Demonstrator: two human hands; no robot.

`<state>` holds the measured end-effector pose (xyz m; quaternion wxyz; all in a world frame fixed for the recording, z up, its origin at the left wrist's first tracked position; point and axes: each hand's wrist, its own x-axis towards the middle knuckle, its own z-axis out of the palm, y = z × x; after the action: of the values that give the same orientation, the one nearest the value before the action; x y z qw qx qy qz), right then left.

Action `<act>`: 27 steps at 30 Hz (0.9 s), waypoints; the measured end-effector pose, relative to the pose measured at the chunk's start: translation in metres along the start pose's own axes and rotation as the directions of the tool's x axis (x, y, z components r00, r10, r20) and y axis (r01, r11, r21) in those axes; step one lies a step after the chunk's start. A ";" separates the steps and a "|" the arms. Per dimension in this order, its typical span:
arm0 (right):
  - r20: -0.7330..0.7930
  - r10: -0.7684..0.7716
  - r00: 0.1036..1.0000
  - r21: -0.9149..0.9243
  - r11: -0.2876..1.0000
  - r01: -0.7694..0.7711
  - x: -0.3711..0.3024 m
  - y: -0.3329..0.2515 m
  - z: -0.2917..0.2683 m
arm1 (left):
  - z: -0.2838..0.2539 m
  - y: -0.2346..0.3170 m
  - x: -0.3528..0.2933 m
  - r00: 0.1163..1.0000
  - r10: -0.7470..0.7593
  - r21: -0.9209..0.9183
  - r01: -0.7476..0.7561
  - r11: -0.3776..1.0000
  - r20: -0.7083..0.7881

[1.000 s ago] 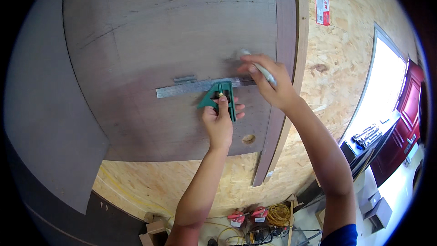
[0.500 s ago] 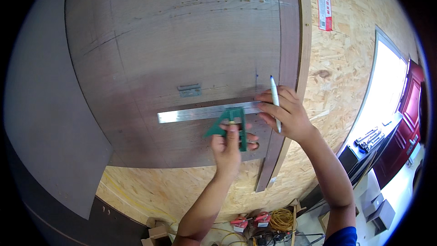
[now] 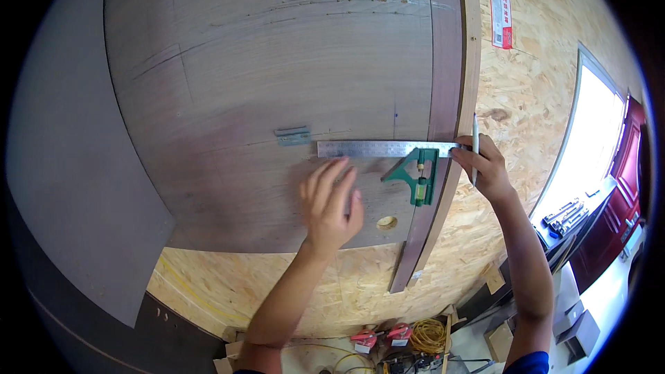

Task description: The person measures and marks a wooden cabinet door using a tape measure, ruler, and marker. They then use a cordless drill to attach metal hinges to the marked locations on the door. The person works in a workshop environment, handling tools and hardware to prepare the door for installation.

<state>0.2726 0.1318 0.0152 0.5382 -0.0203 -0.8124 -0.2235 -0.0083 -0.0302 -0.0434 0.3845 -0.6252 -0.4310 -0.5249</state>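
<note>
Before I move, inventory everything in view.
square: 1, green and silver, panel's lower right
pen: 1, white, in right hand
panel: 1, grey-brown, centre
bracket: 1, grey, on panel, left of square
board: 1, grey, left
wall: 1, tan, behind panel
label: 1, red and white, on wall
window: 1, white, right
door: 1, red, far right
tools: several, silver, below window
red items: 2, red, floor
cord: 1, yellow, floor
left hand: 1, bare, below square's left end
right hand: 1, bare, square's right end

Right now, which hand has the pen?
The right hand, touching the ruler, grips the white pen. The left hand, open near the ruler's left end, holds nothing.
</note>
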 end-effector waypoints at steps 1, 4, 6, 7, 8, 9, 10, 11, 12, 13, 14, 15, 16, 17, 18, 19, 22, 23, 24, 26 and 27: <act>-0.011 -0.001 1.000 0.002 1.000 0.001 0.000 0.003 0.005 | 0.001 0.001 0.001 0.995 0.057 0.036 -0.060 0.998 0.081; 0.039 -0.007 0.999 -0.014 1.000 0.007 0.003 0.010 0.009 | 0.006 -0.011 -0.002 0.958 0.086 0.164 -0.134 0.977 0.274; 0.047 0.003 0.999 -0.014 1.000 -0.003 0.002 0.011 0.012 | 0.007 -0.018 0.000 0.941 0.036 0.227 -0.118 0.967 0.337; 0.052 0.006 0.999 -0.011 1.000 -0.005 0.003 0.010 0.014 | 0.006 -0.023 0.001 0.930 0.055 0.272 -0.162 0.949 0.364; 0.033 0.008 0.999 -0.013 1.000 -0.008 0.003 0.009 0.017 | 0.006 -0.023 0.000 0.927 0.032 0.293 -0.151 0.944 0.373; 0.013 0.010 1.000 -0.015 1.000 -0.010 0.005 0.007 0.020 | 0.005 -0.021 0.000 0.925 0.010 0.314 -0.140 0.939 0.380; -0.007 0.014 1.000 -0.017 1.000 -0.014 0.005 0.005 0.023 | 0.005 -0.019 0.001 0.921 -0.012 0.334 -0.129 0.934 0.389; -0.004 0.028 1.000 -0.019 0.999 -0.028 0.006 0.004 0.026 | 0.006 -0.019 0.000 0.918 -0.005 0.332 -0.139 0.933 0.397; -0.001 0.042 0.999 -0.021 0.999 -0.042 0.006 0.002 0.028 | 0.007 -0.018 -0.002 0.914 0.003 0.329 -0.149 0.932 0.405; 0.000 0.054 0.999 -0.025 0.998 -0.054 0.007 0.001 0.029 | 0.007 -0.018 -0.002 0.911 0.012 0.327 -0.160 0.932 0.412; -0.001 0.045 0.999 -0.040 0.998 -0.045 0.007 0.002 0.029 | 0.007 -0.019 -0.002 0.909 0.019 0.332 -0.172 0.927 0.417; -0.002 0.037 0.999 -0.056 0.998 -0.037 0.007 0.003 0.028 | 0.008 -0.022 -0.002 0.906 0.027 0.337 -0.184 0.923 0.422; -0.001 0.027 1.000 -0.068 0.997 -0.027 0.008 0.003 0.029 | 0.008 -0.025 -0.002 0.903 0.030 0.344 -0.194 0.919 0.428; -0.026 0.032 0.999 -0.084 0.996 -0.034 0.010 0.002 0.030 | 0.007 -0.025 -0.001 0.903 0.028 0.338 -0.189 0.922 0.428; -0.051 0.037 0.998 -0.100 0.994 -0.042 0.014 -0.001 0.031 | 0.006 -0.024 0.000 0.904 0.026 0.331 -0.184 0.925 0.428; -0.078 0.041 0.996 -0.116 0.992 -0.050 0.018 -0.003 0.031 | 0.005 -0.024 0.001 0.904 0.026 0.326 -0.180 0.928 0.428; -0.108 -0.053 0.993 -0.224 0.974 0.027 0.025 0.000 0.030 | 0.008 -0.023 0.001 0.911 0.008 0.335 -0.160 0.928 0.412; -0.099 -0.037 0.994 -0.222 0.975 0.014 0.025 0.001 0.031 | 0.009 -0.023 0.002 0.912 0.005 0.342 -0.159 0.926 0.410; -0.091 -0.021 0.996 -0.220 0.976 0.001 0.023 0.002 0.031 | 0.010 -0.022 0.002 0.913 0.002 0.349 -0.158 0.924 0.408; -0.083 -0.014 0.996 -0.218 0.976 -0.004 0.021 0.003 0.031 | 0.010 -0.023 0.001 0.916 0.006 0.355 -0.161 0.921 0.400; -0.086 -0.023 0.996 -0.218 0.976 0.004 0.022 0.003 0.030 | 0.011 -0.024 0.000 0.918 0.014 0.355 -0.167 0.920 0.396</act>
<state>0.2378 0.1413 0.0258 0.5666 -0.0638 -0.7585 -0.3156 -0.0277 -0.0121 -0.0440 0.4309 -0.6488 -0.5618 -0.2789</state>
